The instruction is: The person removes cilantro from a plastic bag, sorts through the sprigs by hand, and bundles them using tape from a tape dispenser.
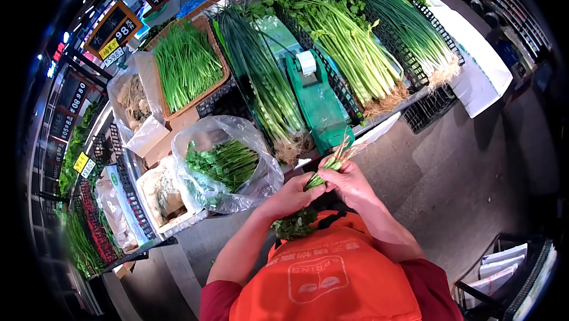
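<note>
A small bunch of green stems (316, 182) with pale, thin root ends is held in front of my orange apron. My left hand (291, 195) is closed around the stems, and dark green leaves (294, 225) hang below it. Close beside it, the fingers of my right hand (348, 182) pinch the bunch near the root end. Just beyond my hands stands a green tape dispenser (325, 104) with a white roll. To the left, an open clear plastic bag (269, 173) holds leafy greens with cut stems (234, 164).
Behind are leeks (267, 93), celery-like stalks (355, 54) and spring onions (415, 30) in black crates. A basket of chives (186, 66) and a white foam box (145, 187) are at the left. A black crate with papers (501, 267) stands lower right.
</note>
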The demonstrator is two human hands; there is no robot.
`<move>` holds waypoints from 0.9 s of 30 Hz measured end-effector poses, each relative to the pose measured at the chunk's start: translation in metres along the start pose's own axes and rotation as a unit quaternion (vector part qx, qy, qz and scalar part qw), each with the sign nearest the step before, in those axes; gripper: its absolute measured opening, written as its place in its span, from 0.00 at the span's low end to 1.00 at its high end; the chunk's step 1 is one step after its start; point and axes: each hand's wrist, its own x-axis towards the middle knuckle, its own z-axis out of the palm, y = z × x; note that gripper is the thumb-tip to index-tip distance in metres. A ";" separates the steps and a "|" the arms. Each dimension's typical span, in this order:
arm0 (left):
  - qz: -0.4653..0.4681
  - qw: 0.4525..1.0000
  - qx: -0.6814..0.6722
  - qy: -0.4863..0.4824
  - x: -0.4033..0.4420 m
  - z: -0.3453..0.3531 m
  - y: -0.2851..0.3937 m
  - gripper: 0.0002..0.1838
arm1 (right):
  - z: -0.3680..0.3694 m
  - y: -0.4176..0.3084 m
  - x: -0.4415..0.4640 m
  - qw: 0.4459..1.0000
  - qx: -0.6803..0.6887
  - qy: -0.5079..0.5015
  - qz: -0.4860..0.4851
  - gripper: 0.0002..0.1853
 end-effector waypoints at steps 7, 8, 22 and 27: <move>0.009 0.999 0.030 0.027 0.001 -0.016 -0.028 0.17 | 0.007 0.003 0.001 0.996 0.002 0.085 0.008 0.05; 0.019 0.999 0.027 0.029 0.001 -0.015 -0.030 0.17 | 0.006 0.005 0.002 0.996 0.009 0.085 0.005 0.05; -0.001 0.997 -0.047 0.069 -0.013 -0.018 -0.031 0.15 | 0.009 0.010 0.011 0.998 0.014 0.014 0.065 0.11; 0.011 0.987 -0.104 0.122 -0.030 -0.029 -0.040 0.16 | -0.003 0.009 0.021 0.993 -0.053 -0.095 0.052 0.14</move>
